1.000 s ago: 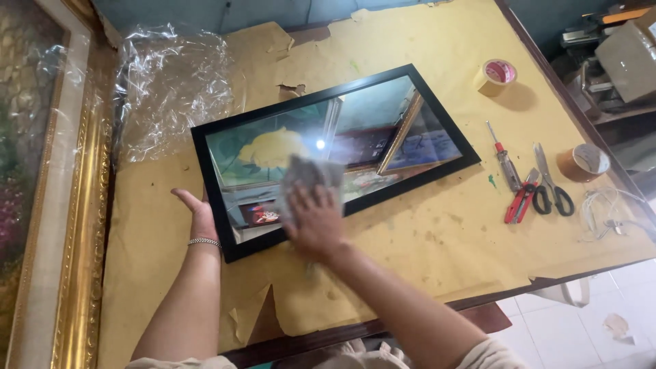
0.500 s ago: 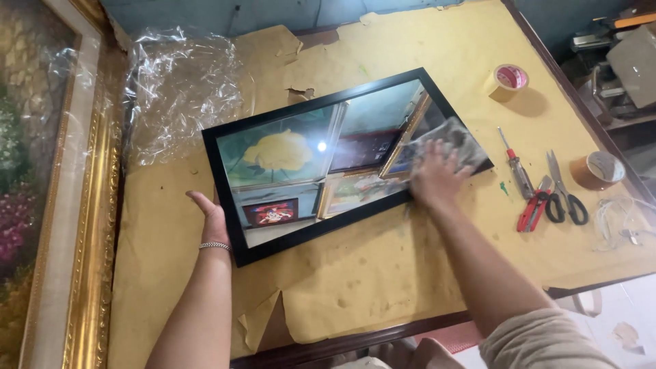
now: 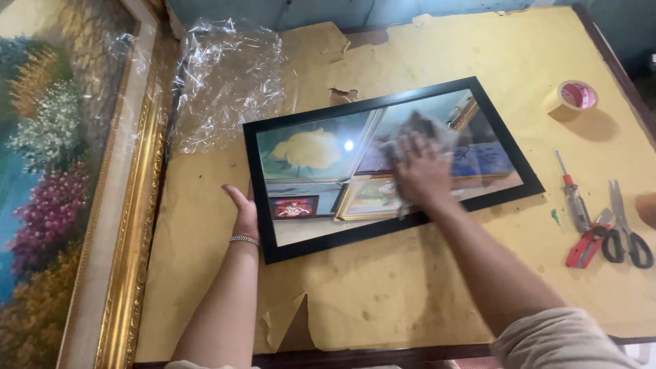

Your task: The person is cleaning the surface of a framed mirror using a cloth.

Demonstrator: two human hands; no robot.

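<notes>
So compared with half a second before, our right hand [image 3: 422, 171] had slid back toward the middle of the glass, away from the far right corner where it had been wiping. It was pressed flat, fingers spread, on a greyish cloth [image 3: 417, 137] that looked blurred, so we couldn't make out much of it beyond a crumpled edge poking out past the fingertips. Not a real pinch, more a flat palm pinning the rag down.

Our left hand [image 3: 243, 212] hadn't really changed its job: open, fingers straight, its edge braced against the left side of the black frame [image 3: 273, 239], holding nothing. A metal bracelet [image 3: 244, 240] sat on that wrist.

The framed glass [image 3: 314, 147] lay flat and a bit skewed on the brown-paper-covered table [image 3: 383, 294], roughly in the centre. Thin black border, very shiny pane, mirroring a yellow shape, other pictures and a bright light spot.

Around it: crumpled clear plastic wrap [image 3: 225, 82] just past the upper left corner, a big gold-framed painting [image 3: 130, 205] along the left, a tape roll [image 3: 574, 97] far right, and a red-handled screwdriver [image 3: 570, 188], a red cutter [image 3: 586, 242] and scissors [image 3: 625, 229] off to the right, well apart from the frame.
</notes>
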